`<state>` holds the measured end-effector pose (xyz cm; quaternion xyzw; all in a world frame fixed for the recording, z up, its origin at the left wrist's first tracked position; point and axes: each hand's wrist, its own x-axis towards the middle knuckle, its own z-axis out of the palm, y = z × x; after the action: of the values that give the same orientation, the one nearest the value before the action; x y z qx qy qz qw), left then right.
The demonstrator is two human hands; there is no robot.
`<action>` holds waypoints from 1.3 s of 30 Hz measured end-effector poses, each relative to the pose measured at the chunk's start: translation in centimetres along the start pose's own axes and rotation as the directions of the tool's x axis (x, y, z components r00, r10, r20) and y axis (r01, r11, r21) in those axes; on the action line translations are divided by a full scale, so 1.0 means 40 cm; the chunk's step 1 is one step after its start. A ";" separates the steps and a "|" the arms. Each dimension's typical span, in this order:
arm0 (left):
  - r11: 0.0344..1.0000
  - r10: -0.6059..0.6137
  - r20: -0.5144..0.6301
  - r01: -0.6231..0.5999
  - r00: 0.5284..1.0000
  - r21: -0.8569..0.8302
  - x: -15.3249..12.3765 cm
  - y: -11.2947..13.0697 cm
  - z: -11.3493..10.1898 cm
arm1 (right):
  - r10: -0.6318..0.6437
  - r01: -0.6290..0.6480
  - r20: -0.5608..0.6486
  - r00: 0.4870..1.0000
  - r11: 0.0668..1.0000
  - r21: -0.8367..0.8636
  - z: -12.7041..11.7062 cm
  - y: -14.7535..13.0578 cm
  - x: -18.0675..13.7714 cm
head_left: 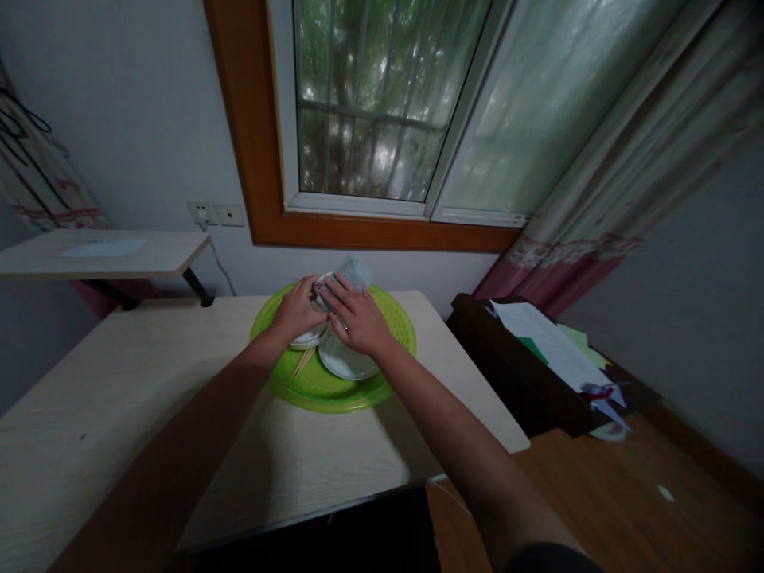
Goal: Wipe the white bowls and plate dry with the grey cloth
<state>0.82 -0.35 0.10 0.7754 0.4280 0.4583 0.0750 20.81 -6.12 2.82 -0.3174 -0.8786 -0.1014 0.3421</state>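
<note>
Over the tray's middle, left hand [298, 309]: my fingers curl round the small white bowl [321, 288], gripping its 9 o'clock side.
Right hand [356, 318]: laid flat, fingers stretched toward 10 o'clock, tips touching the same bowl, gripping nothing.
Bowl: between my hands, the left one nearer.
Stacked dishes [307, 340]: just under my left hand.
Chopsticks [302, 363]: long axis 1 to 7 o'clock, beside my left wrist.
Plate [349, 364]: under my right palm.
Green tray [334, 394]: around everything, on the table [119, 414].
</note>
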 end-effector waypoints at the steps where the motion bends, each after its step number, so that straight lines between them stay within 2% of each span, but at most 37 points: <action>1: 1.000 -0.005 -0.015 0.005 1.000 -0.003 0.000 -0.002 0.002 | 0.018 -0.018 -0.018 1.000 1.000 0.011 0.001 0.000 0.001; 4: 0.999 -0.038 -0.061 0.037 0.997 -0.014 0.002 -0.008 0.009 | 0.136 -0.123 -0.122 0.983 0.987 0.105 0.009 0.021 -0.002; 7: 0.996 -0.072 -0.085 0.067 0.994 -0.061 0.004 -0.008 0.008 | 0.313 -0.259 -0.190 0.931 0.929 0.265 0.028 0.062 -0.013; 10: 0.989 -0.105 -0.105 0.094 0.989 -0.112 0.006 -0.002 0.003 | 0.523 -0.413 -0.168 0.836 0.800 0.435 0.054 0.103 -0.026; 13: 0.986 -0.116 -0.104 0.102 0.988 -0.132 0.006 -0.001 0.002 | 0.628 -0.493 -0.113 0.770 0.698 0.518 0.071 0.122 -0.035; 14: 0.987 -0.111 -0.099 0.099 0.989 -0.123 0.005 -0.002 0.003 | 0.631 -0.494 -0.113 0.768 0.695 0.522 0.072 0.122 -0.036; 16: 0.992 -0.097 -0.089 0.089 0.991 -0.094 0.004 -0.006 0.006 | 0.591 -0.461 -0.139 0.794 0.736 0.496 0.066 0.114 -0.034; 20: 0.993 -0.099 -0.084 0.093 0.992 -0.073 0.004 -0.010 0.008 | 0.354 -0.281 -0.174 0.919 0.898 0.339 0.037 0.075 -0.021; 22: 0.991 -0.117 -0.093 0.110 0.989 -0.076 0.006 -0.009 0.006 | 0.229 -0.187 -0.151 0.962 0.950 0.251 0.025 0.053 -0.013; 26: 0.980 -0.176 -0.149 0.159 0.973 -0.116 0.012 -0.009 0.002 | 0.087 -0.071 -0.105 0.991 0.986 0.152 0.015 0.027 -0.002; 29: 0.963 -0.226 -0.208 0.185 0.952 -0.196 0.017 -0.014 0.001 | 0.123 -0.101 -0.133 0.984 0.982 0.161 0.016 0.030 -0.002; 34: 0.931 -0.305 -0.282 0.224 0.910 -0.287 0.023 -0.016 -0.010 | 0.314 -0.279 -0.080 0.946 0.916 0.289 0.043 0.065 -0.022; 39: 0.931 -0.295 -0.253 0.217 0.921 -0.295 0.021 -0.010 -0.014 | 0.424 -0.375 -0.038 0.905 0.837 0.399 0.067 0.090 -0.031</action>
<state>0.31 0.38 0.76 0.6187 0.4688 0.6065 0.1719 22.33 -2.89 -0.13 -0.4140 -0.7722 0.1260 0.4652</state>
